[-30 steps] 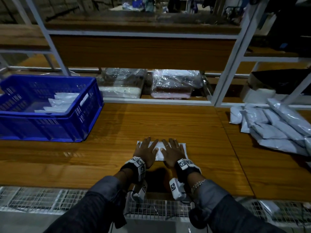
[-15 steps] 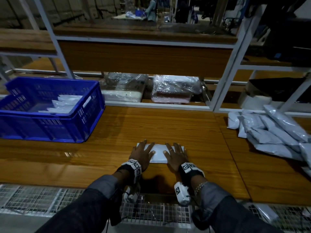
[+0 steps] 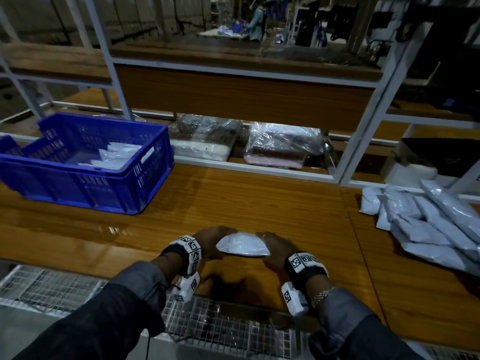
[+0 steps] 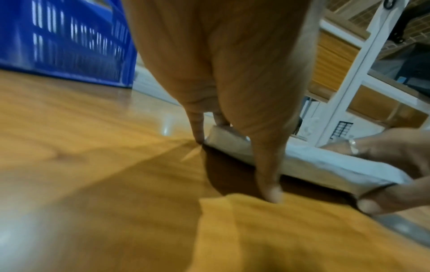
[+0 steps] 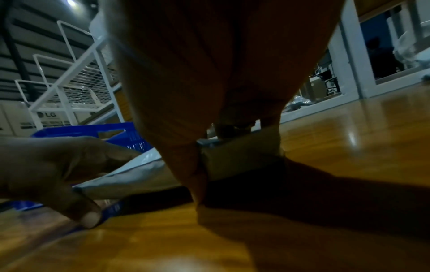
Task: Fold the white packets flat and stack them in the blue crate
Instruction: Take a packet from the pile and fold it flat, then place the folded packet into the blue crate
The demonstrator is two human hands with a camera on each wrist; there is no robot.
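Note:
A folded white packet (image 3: 242,244) is held just above the wooden table near its front edge. My left hand (image 3: 211,242) grips its left end, thumb under and fingers on top, and my right hand (image 3: 272,246) grips its right end the same way. In the left wrist view the packet (image 4: 302,162) spans between both hands; in the right wrist view the packet (image 5: 144,173) does too. The blue crate (image 3: 85,162) stands at the back left with several folded packets (image 3: 114,157) inside. A pile of unfolded packets (image 3: 428,222) lies at the right.
A white metal shelf frame (image 3: 363,131) rises behind the table. Two plastic-wrapped bundles (image 3: 244,144) lie on its low shelf. A wire mesh ledge (image 3: 213,326) runs along the table's front edge. The wooden tabletop (image 3: 259,203) stretches between crate and pile.
Both hands had been pressing flat on the packet; they slid apart to its ends and now grip it, lifting it off the table. The head view has tilted up.

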